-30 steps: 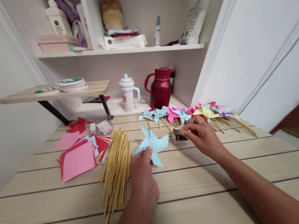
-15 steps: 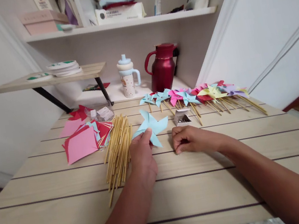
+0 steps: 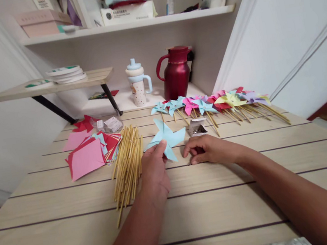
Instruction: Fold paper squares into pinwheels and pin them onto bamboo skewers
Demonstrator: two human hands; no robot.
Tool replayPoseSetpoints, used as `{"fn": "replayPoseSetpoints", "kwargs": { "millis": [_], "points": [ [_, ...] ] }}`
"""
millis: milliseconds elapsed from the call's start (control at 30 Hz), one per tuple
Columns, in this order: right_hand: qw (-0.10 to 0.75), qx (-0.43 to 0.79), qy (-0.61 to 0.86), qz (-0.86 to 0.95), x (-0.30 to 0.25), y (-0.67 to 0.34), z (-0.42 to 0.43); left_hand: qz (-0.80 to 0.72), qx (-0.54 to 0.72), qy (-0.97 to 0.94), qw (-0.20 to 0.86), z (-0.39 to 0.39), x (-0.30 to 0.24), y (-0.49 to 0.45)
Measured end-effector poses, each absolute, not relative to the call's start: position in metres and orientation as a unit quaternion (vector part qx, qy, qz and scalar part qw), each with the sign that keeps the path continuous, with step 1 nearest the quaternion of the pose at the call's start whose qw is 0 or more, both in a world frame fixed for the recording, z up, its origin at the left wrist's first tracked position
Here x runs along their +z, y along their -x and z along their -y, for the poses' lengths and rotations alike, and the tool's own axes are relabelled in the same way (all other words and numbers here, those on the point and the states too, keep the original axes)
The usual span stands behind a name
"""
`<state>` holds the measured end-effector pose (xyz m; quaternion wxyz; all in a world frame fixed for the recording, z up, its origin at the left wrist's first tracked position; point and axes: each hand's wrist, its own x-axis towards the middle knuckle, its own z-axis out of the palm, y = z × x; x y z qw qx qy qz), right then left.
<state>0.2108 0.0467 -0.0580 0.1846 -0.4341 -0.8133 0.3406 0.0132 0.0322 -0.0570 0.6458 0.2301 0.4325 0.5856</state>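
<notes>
My left hand (image 3: 155, 167) pinches a light blue paper pinwheel (image 3: 169, 136) near its middle, thumb on top. The pinwheel has no stick. To its right, my right hand (image 3: 207, 150) rests low over the table with thumb and index finger parted. A tiny dark metallic piece (image 3: 189, 163), too small to name surely, lies on the wood at the thumb tip. Just beyond that hand stands a small open white box (image 3: 197, 128) with small dark metal pieces inside. Left of my left hand is a loose pile of thin wooden sticks (image 3: 127, 166).
Finished pinwheels on sticks (image 3: 232, 101) lie in a row at the back right. Square coloured paper sheets (image 3: 86, 159) are stacked at left, beside a clear bag (image 3: 113, 123). Behind stand a cup (image 3: 137, 86), a red jug (image 3: 176, 74) and a small raised shelf (image 3: 93, 79).
My right thumb and index finger have come apart, and the tiny metallic piece now shows beside the thumb. My left hand keeps the pinwheel in nearly the same place. The view has shifted slightly.
</notes>
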Motion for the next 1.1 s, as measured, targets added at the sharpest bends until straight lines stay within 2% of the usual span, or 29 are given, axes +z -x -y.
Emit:
{"fn": "replayPoseSetpoints", "kwargs": {
  "millis": [1100],
  "points": [
    [0.150, 0.424, 0.409, 0.794, -0.0503, -0.2086, -0.0375, -0.433, 0.592, -0.216, 0.645, -0.0311, -0.0593, -0.0135]
  ]
}}
